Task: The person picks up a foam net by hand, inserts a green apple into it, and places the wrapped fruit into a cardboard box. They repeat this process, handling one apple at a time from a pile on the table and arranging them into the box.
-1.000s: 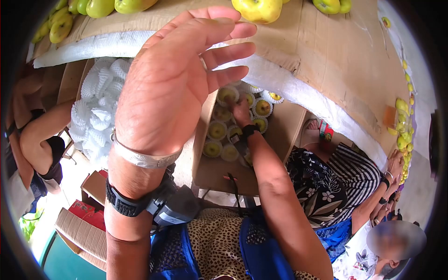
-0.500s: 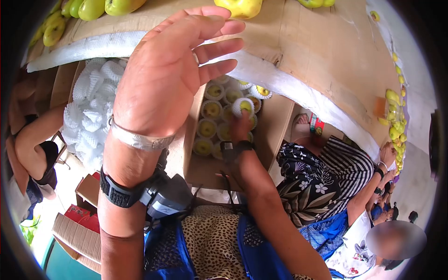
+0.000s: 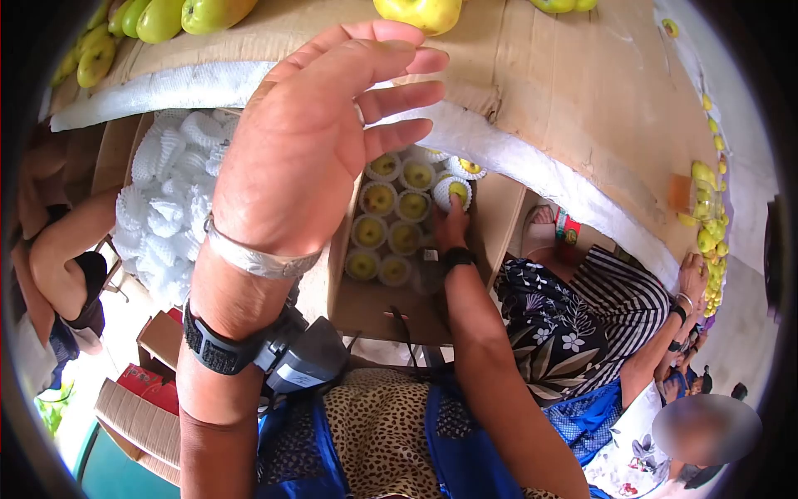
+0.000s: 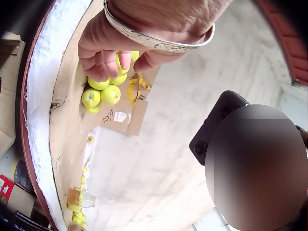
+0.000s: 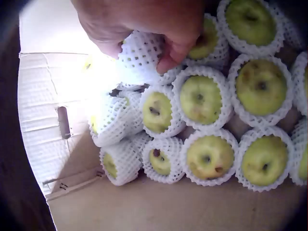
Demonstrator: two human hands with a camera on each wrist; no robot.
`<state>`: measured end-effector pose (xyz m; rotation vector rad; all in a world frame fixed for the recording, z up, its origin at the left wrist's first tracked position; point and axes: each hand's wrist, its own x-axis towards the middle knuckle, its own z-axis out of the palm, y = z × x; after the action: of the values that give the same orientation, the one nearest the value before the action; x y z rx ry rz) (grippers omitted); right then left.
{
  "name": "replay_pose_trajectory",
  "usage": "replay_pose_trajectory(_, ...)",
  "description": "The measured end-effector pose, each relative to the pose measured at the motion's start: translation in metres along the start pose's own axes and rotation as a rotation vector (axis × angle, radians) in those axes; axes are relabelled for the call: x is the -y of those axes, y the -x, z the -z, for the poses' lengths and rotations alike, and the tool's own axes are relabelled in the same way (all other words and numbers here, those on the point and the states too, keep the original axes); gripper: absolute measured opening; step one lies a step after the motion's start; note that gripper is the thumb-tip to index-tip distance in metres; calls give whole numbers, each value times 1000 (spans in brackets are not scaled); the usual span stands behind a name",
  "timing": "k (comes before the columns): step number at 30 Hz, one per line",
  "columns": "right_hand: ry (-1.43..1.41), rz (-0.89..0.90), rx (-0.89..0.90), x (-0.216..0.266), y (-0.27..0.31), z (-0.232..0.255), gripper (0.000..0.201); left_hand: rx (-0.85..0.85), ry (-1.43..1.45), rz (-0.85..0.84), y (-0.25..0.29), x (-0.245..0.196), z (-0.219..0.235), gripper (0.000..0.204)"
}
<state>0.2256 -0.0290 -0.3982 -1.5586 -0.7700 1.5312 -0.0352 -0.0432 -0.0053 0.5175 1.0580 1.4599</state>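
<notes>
My left hand (image 3: 291, 158), wearing a silver bangle, is raised palm up over the front edge of the cardboard-covered table, fingers loosely bent and holding nothing. In the left wrist view green apples (image 4: 110, 95) lie beyond its fingers. My right hand (image 3: 451, 229) is down in a cardboard box (image 3: 490, 218) of apples in white foam nets. Its thumb and fingers grip a netted apple (image 5: 140, 57) at the box's side, as the right wrist view shows. Rows of netted apples (image 5: 207, 156) lie beside it; the hand covers part of the gripped one.
White foam nets (image 3: 170, 200) are heaped left of the box. More yellow-green apples (image 3: 158, 18) lie on the table (image 3: 565, 83). A person in a patterned skirt (image 3: 549, 324) is at the right, and another person's bare legs (image 3: 66, 249) are at the left. Cartons (image 3: 141, 416) stand lower left.
Since half a second ago, my right hand has moved right and slightly down with the netted apple, to the box's right side. My left hand has shifted slightly down and right in view, still loosely bent.
</notes>
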Motion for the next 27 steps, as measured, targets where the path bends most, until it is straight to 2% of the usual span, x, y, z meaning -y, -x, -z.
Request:
replay_pose_trajectory(3, -77, 10, 20, 4, 1, 5, 36, -3, 25, 4, -2, 1, -1, 47)
replay_pose_trajectory(6, 1, 38, 74, 7, 2, 11, 37, -17, 17, 18, -2, 2, -3, 47)
replay_pose_trajectory(8, -20, 4, 38, 8, 1, 7, 35, -25, -3, 24, -1, 1, -5, 47)
replay_pose_trajectory(13, -385, -201, -188, 28, 4, -18, 33, -25, -23, 32, -1, 2, -10, 47)
replay_pose_trajectory(16, -386, -230, -144, 26, 2, -7, 32, -20, -3, 30, -1, 2, -7, 46)
replay_pose_trajectory(18, 138, 51, 15, 4, -8, 14, 32, 1, 79, 31, -1, 4, 0, 45)
replay_pose_trajectory(20, 368, 225, 63, -10, -15, 18, 32, 68, 155, 6, -3, 7, 7, 43)
replay_pose_trajectory(21, 348, 252, 25, -14, -14, 16, 31, 120, 199, -14, -4, 8, 12, 40)
replay_pose_trajectory(22, 445, 325, 23, -13, -13, 20, 31, 173, 245, -33, -4, 9, 12, 38)
replay_pose_trajectory(23, 540, 400, 15, -13, -12, 25, 31, 110, 251, -6, -2, 9, 9, 32)
replay_pose_trajectory(25, 947, 639, 95, -7, -11, 29, 30, 5, 247, 36, -1, 0, -5, 23)
replay_pose_trajectory(27, 113, 122, 215, -29, -53, 49, 30, -54, 238, 71, -3, -3, -11, 19)
